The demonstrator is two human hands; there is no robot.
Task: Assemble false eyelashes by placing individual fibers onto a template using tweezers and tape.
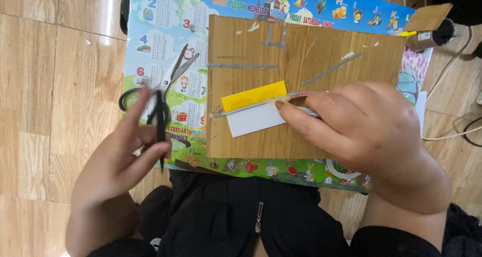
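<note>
I see a light wood-plank floor (55, 86) all round, with a bright glare streak at the upper left. White cables (452, 134) trail over it at the right, and a dark cable (472, 131) loops at the far-right edge.

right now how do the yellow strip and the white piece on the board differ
The yellow strip is bright yellow; the white piece is plain white. The strip lies above the thin tool under the right hand; the white piece lies below it. Both are flat, tilted rectangles on the board.
</note>
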